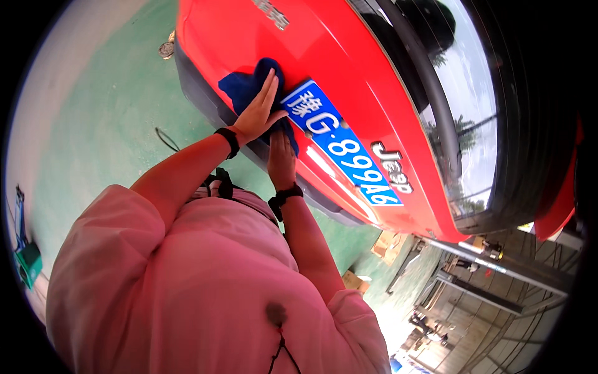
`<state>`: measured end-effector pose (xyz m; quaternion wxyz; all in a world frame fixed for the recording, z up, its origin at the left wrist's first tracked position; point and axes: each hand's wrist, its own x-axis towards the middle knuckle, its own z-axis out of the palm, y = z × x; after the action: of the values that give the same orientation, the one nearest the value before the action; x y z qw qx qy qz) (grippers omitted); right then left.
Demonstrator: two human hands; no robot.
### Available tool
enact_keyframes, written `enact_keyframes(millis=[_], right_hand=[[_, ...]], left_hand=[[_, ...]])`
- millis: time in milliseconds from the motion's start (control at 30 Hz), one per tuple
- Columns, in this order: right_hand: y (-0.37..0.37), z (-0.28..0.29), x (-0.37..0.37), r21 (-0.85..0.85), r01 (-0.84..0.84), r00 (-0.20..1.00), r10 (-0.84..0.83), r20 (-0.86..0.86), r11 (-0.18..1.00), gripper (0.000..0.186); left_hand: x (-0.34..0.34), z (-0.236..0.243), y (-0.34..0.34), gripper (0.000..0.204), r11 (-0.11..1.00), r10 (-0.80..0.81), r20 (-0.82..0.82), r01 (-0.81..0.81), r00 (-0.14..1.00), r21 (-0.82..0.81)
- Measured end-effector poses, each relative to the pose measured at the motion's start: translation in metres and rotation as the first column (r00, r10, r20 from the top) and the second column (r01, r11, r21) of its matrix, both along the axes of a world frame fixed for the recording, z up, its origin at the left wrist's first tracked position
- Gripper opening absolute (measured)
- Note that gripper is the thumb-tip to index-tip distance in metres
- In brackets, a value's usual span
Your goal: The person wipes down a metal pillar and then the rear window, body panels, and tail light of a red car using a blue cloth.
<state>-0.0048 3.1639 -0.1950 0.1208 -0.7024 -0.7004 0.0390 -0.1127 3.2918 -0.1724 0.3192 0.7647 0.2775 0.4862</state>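
Observation:
A dark blue cloth lies against the red rear panel of a car, just left of its blue number plate. My left hand presses flat on the cloth, fingers stretched along it. My right hand sits just below, touching the cloth's hanging lower end beside the plate; its fingertips are hidden behind the cloth and the left hand. Each wrist carries a black band. My pink shirt fills the lower part of the view.
The car's dark bumper and rear window frame the panel. The floor is green, with a round metal piece, a thin black cable and cardboard boxes. A metal frame stands at lower right.

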Motion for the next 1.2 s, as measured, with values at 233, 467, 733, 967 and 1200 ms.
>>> enact_keyframes(millis=[233,467,733,967,1200], right_hand=[[-0.08,-0.012,0.064,0.079,0.168,0.986,-0.166,-0.035,0.983,0.049],[-0.1,-0.017,0.076,0.149,0.211,0.974,-0.22,0.048,0.966,0.046],[-0.161,-0.022,0.128,0.314,0.279,0.945,-0.317,0.076,0.907,0.049],[-0.249,-0.026,0.197,0.334,0.425,0.883,-0.467,0.051,0.841,0.05],[-0.312,-0.015,0.271,0.341,0.653,0.698,-0.712,0.075,0.677,0.046]], left_hand=[[0.014,-0.01,-0.027,0.069,0.995,0.034,-0.159,-0.019,0.987,0.094],[0.028,-0.048,-0.068,0.075,0.983,0.043,-0.327,-0.098,0.944,-0.155],[0.044,-0.037,-0.118,0.069,0.984,-0.117,-0.621,0.174,0.775,0.032],[0.099,-0.01,-0.163,0.076,0.853,-0.384,-0.68,0.522,0.625,-0.002],[0.188,-0.024,-0.226,0.076,0.64,-0.547,-0.653,0.765,0.523,0.077]])
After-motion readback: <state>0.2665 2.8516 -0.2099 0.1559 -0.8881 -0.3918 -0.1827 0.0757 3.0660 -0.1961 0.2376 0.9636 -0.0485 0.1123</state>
